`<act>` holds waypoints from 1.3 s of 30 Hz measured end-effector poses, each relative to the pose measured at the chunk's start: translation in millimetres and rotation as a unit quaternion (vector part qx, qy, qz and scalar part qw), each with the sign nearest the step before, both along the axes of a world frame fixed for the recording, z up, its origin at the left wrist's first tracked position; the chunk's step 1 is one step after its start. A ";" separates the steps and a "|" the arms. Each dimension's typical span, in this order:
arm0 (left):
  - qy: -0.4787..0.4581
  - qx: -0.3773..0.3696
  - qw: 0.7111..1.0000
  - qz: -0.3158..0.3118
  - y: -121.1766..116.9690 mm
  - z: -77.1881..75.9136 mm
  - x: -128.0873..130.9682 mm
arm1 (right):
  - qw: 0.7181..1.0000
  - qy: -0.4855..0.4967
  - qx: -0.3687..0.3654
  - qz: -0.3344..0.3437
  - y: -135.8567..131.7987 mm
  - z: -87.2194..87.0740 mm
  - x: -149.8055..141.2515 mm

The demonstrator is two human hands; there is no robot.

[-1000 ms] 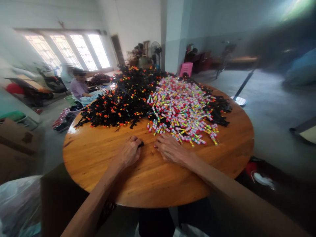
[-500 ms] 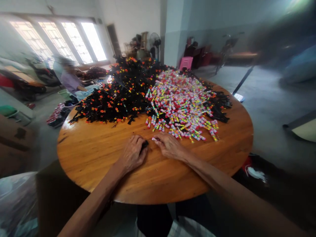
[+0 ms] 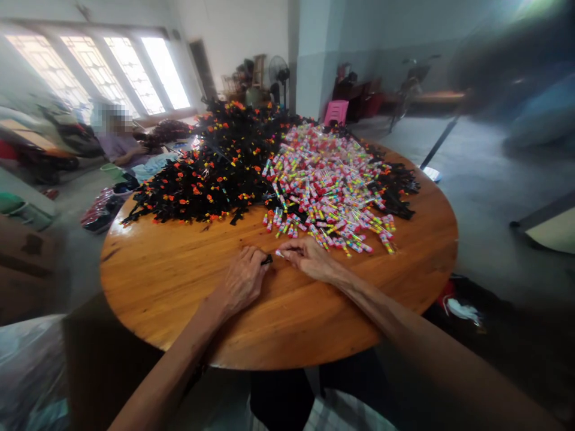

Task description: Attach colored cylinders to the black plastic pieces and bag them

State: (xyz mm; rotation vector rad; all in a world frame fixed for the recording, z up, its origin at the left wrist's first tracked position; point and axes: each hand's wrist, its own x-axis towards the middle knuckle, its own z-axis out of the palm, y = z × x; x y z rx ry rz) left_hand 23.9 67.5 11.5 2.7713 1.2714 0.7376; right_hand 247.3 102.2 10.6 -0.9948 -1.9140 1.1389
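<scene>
My left hand (image 3: 246, 272) rests on the round wooden table with fingers curled around a small black plastic piece (image 3: 268, 259), whose end pokes out toward the right. Close by on the right, my right hand (image 3: 309, 258) pinches a small pink-and-white tube (image 3: 279, 253) between thumb and fingertips. The tube's tip points at the black piece, with a narrow gap between them. Beyond my right hand lies a heap of small printed tubes (image 3: 323, 185) in pink, white and yellow. Left of it spreads a larger pile of black plastic pieces (image 3: 215, 173) with orange and yellow tips.
The round table (image 3: 179, 287) has a curved edge near my body. Behind the piles stand a pink stool (image 3: 336, 112) and a fan (image 3: 279, 70). At the far left, another person (image 3: 119, 140) sits by a green basin (image 3: 113, 172). A plastic bag (image 3: 31, 371) lies lower left.
My left hand has turned and closed more, so the black piece's end now sticks out toward the tube. My right hand stays nearly in place. The view has shifted slightly.
</scene>
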 end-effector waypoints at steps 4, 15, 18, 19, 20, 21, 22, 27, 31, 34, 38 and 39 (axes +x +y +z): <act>-0.021 -0.003 0.999 -0.028 -3.1 1.2 2.1 | 0.999 0.014 -0.029 0.017 1.1 -1.6 1.1; -0.051 -0.020 0.996 -0.067 -6.1 -0.1 2.7 | 0.998 0.014 -0.018 0.059 -1.0 4.1 2.3; -0.054 -0.003 0.995 -0.081 -5.7 -1.0 2.4 | 0.998 0.027 -0.019 0.056 0.5 1.0 2.5; -0.054 0.000 0.995 -0.082 -5.7 -1.0 2.4 | 0.998 0.030 -0.022 0.057 1.1 0.0 2.6; -0.053 0.001 0.995 -0.082 -5.9 -0.9 2.4 | 0.997 0.032 -0.026 0.063 1.7 -0.7 2.9; -0.052 0.002 0.995 -0.082 -6.2 -0.6 2.4 | 0.997 0.032 -0.030 0.068 2.2 -1.1 3.4; -0.052 0.003 0.995 -0.083 -6.7 -0.2 2.5 | 0.996 0.032 -0.034 0.074 2.6 -1.1 3.9; -0.039 0.010 0.996 -0.084 -9.5 2.5 2.9 | 0.996 0.018 -0.047 0.067 3.1 0.5 5.9; -0.036 0.022 0.994 -0.096 -9.5 2.6 2.0 | 0.997 -0.013 -0.051 0.055 2.8 1.6 5.0; -0.025 0.024 0.995 -0.097 -10.2 1.9 0.4 | 0.996 -0.026 -0.049 0.067 2.3 3.2 4.4; -0.015 0.012 0.996 -0.092 -11.9 1.7 -2.5 | 0.996 -0.029 -0.048 0.069 1.0 4.0 2.6; -0.016 0.013 0.995 -0.093 -11.9 1.3 -3.2 | 0.996 -0.026 -0.048 0.068 0.6 3.8 1.9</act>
